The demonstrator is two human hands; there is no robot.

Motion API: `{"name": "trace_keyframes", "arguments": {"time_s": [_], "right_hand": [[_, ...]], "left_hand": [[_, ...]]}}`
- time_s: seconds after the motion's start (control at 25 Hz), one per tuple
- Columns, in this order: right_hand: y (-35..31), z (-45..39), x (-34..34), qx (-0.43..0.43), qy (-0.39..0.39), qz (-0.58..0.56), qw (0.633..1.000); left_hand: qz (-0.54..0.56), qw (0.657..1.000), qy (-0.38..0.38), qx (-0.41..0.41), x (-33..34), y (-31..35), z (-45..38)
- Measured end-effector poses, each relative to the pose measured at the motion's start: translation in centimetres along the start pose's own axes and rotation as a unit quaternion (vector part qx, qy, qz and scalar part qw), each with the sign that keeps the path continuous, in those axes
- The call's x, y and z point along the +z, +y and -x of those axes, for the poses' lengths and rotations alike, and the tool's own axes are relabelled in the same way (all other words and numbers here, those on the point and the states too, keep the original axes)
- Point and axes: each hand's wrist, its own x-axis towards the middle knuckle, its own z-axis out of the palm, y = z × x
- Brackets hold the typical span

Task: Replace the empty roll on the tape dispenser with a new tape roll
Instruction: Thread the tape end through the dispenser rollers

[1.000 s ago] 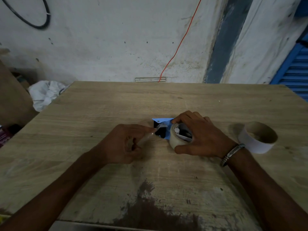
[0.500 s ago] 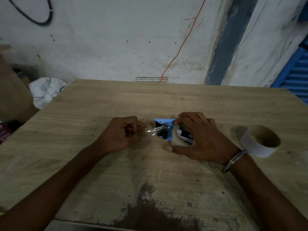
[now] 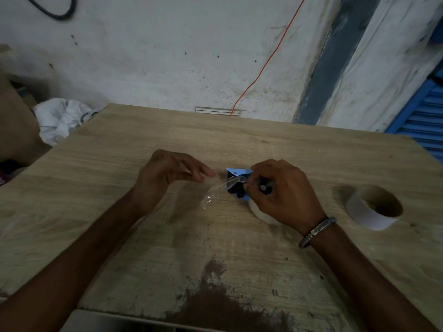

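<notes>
Wood-grain laminate, pale and scuffed, is forming the surface (image 3: 239, 144), with a dark worn patch (image 3: 215, 303) at its near edge. The blue tape dispenser (image 3: 236, 173) with the new tape roll (image 3: 260, 213) is being held near the middle by the right hand (image 3: 280, 190), its grip curled around them. A clear tape strip (image 3: 212, 192) is trailing leftward from the dispenser. The left hand (image 3: 167, 171) is being held just beside the strip, fingers relaxed, gripping nothing. The empty roll (image 3: 374, 207) is lying at the right. A stained white wall (image 3: 167, 56), an orange wire (image 3: 268, 58) and a blue shutter (image 3: 424, 116) are being shown behind.
</notes>
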Motion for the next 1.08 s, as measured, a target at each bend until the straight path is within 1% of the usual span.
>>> {"name": "trace_keyframes", "arguments": {"time_s": [0.04, 0.08, 0.12, 0.16, 0.2, 0.24, 0.28, 0.32, 0.36, 0.48, 0.52, 0.6, 0.68, 0.72, 0.8, 0.88, 0.92, 1.0, 1.08], "right_hand": [[-0.1, 0.1, 0.0, -0.002, 0.001, 0.003, 1.000], [-0.2, 0.1, 0.0, -0.002, 0.000, 0.007, 1.000], [-0.3, 0.0, 0.0, 0.001, -0.001, 0.012, 1.000], [-0.4, -0.1, 0.0, 0.004, -0.003, 0.019, 1.000], [-0.3, -0.1, 0.0, 0.005, -0.005, 0.025, 1.000], [-0.3, -0.1, 0.0, 0.002, -0.005, 0.031, 1.000], [-0.2, -0.1, -0.1, -0.002, -0.007, 0.034, 0.999], [-0.1, 0.0, -0.1, -0.005, -0.011, 0.036, 0.999], [0.0, 0.0, -0.2, -0.008, -0.016, 0.035, 0.999], [0.4, -0.2, 0.0, 0.002, -0.030, 0.023, 0.999], [0.6, -0.3, 0.1, 0.011, -0.036, 0.019, 0.999], [1.0, -0.3, -0.1, 0.026, -0.058, 0.011, 0.998], [1.0, 0.1, -0.7, 0.038, -0.116, 0.018, 0.992], [1.0, 0.4, -1.1, 0.045, -0.156, 0.029, 0.986], [0.8, 0.7, -1.8, 0.058, -0.218, 0.063, 0.972], [0.8, 0.8, -2.0, 0.054, -0.227, 0.077, 0.969], [0.9, 0.7, -2.2, 0.048, -0.223, 0.067, 0.971], [1.0, 0.7, -2.4, 0.036, -0.223, 0.029, 0.974], [1.1, 0.8, -2.5, 0.018, -0.230, 0.016, 0.973]], "left_hand": [[-0.004, 1.000, 0.013, 0.000, 0.0, 0.4, -0.1], [-0.052, 0.998, 0.027, 0.012, 0.2, 0.7, -0.3], [-0.128, 0.991, 0.035, 0.027, 0.8, 0.9, -0.2], [-0.214, 0.976, 0.028, 0.041, 1.9, 0.9, 0.0], [-0.304, 0.951, 0.013, 0.056, 3.3, 0.7, 0.2], [-0.400, 0.913, -0.004, 0.077, 4.7, 0.3, 0.3], [-0.486, 0.868, -0.015, 0.099, 6.0, -0.3, 0.2], [-0.539, 0.834, -0.015, 0.115, 6.9, -1.1, -0.1], [-0.555, 0.823, -0.002, 0.126, 7.2, -1.7, -0.5], [-0.534, 0.831, 0.026, 0.155, 6.4, -2.2, -1.4], [-0.519, 0.839, 0.028, 0.159, 6.0, -2.3, -1.4], [-0.458, 0.873, 0.061, 0.156, 5.7, -2.7, -1.2], [-0.391, 0.906, 0.113, 0.120, 6.0, -3.0, -0.9], [-0.369, 0.914, 0.135, 0.100, 6.2, -3.1, -1.0], [-0.334, 0.929, 0.150, 0.058, 6.5, -3.3, -1.3], [-0.300, 0.943, 0.140, 0.014, 6.2, -2.7, -1.6], [-0.303, 0.945, 0.126, 0.002, 5.9, -2.3, -1.8], [-0.345, 0.934, 0.088, 0.011, 5.3, -1.0, -2.1], [-0.384, 0.921, 0.051, 0.033, 4.9, 0.4, -2.3]]}}
